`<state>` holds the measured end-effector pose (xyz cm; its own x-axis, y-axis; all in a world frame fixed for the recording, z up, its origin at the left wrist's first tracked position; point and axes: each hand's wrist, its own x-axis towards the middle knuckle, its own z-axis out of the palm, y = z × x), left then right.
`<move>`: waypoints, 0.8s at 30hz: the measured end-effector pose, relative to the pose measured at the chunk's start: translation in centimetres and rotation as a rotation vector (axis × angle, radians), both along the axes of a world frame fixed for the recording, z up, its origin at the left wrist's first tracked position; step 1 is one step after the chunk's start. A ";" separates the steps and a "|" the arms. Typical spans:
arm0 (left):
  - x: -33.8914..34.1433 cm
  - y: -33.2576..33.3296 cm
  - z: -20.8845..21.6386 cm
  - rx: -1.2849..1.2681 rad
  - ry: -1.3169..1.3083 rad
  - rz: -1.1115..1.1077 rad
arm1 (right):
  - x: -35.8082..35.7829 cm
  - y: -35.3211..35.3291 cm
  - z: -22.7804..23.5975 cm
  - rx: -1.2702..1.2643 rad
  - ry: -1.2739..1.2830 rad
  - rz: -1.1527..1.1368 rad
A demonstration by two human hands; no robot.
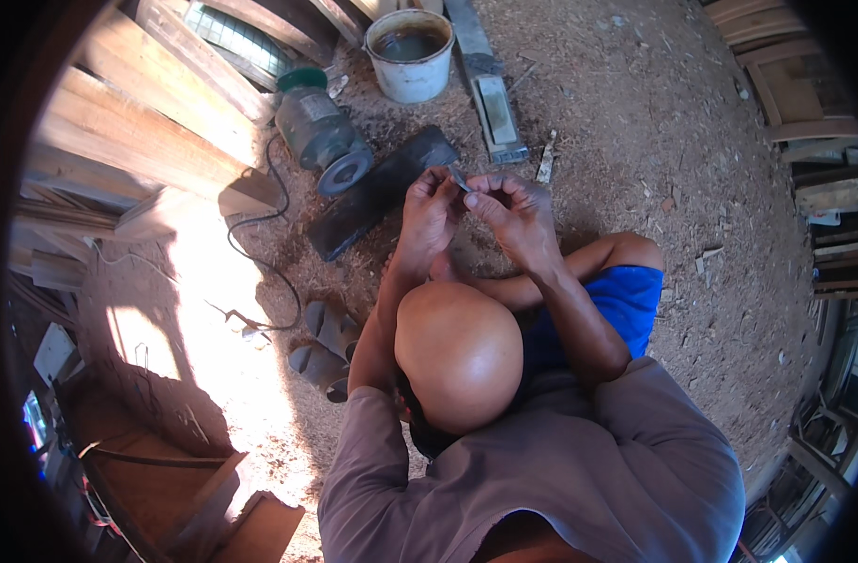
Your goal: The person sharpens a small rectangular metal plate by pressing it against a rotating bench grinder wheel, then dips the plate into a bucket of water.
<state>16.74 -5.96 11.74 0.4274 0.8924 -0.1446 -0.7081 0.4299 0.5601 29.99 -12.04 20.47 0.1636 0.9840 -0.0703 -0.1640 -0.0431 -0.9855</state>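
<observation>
A small, flat grey metal blade point(460, 178) is held up between my two hands, above the ground past my bent knee. My left hand point(429, 214) pinches one side of it with thumb and fingertips. From the other side, my right hand point(516, 214) closes on it, its thumb against the near end. Part of the blade is hidden by the fingers. Under and left of my hands lies a long black slab point(377, 195). A green bench grinder point(316, 129) with a grey grinding wheel point(344, 174) sits just beyond that slab.
A white bucket point(412, 79) of dark liquid stands ahead. Beside it, a sharpening stone point(496, 111) rests on a long board. The grinder's black cable point(277, 267) curves over the ground at left. Wooden planks point(157, 103) lean at far left; more timber point(804, 94) lies right.
</observation>
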 end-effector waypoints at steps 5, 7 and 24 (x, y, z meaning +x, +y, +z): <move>-0.6 0.0 -0.1 0.000 0.000 0.002 | -0.4 0.2 0.1 0.015 -0.005 0.008; -0.7 0.0 0.0 0.005 -0.011 -0.001 | -0.4 0.3 -0.1 0.016 -0.015 0.007; -9.9 -0.9 -4.7 -0.027 0.666 0.289 | -4.6 6.9 -10.0 -0.057 -0.485 0.114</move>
<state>6.84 -6.87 7.05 -0.0111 0.9488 -0.3158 -0.3075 0.2973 0.9039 25.35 -5.10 10.43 0.0819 0.9944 -0.0666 0.3210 -0.0896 -0.9428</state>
